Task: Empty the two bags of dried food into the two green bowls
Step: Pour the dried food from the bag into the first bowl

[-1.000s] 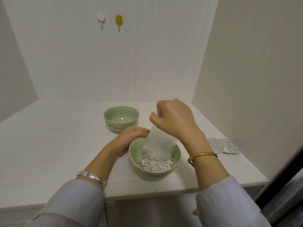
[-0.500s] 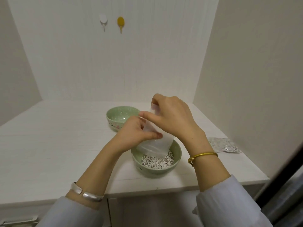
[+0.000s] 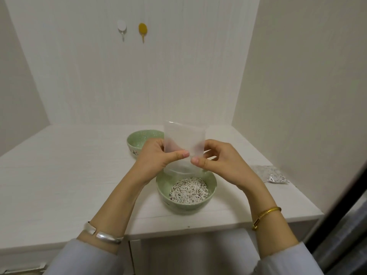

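Both hands hold a clear, empty-looking plastic bag upright above the near green bowl. My left hand pinches its left side and my right hand pinches its right side near the open lower end. White dried food sticks fill that near bowl. The far green bowl stands behind my left hand, partly hidden, and its visible inside looks bare. A second bag, still holding dried food, lies flat on the table at the right by the wall.
The white table sits in a walled alcove, its front edge close below the near bowl. Two hooks, white and yellow, hang on the back wall. A dark door edge rises at the right.
The bag rose out of the near bowl to an upright position above it. My left hand left the bowl's rim and took hold of the bag's left side.
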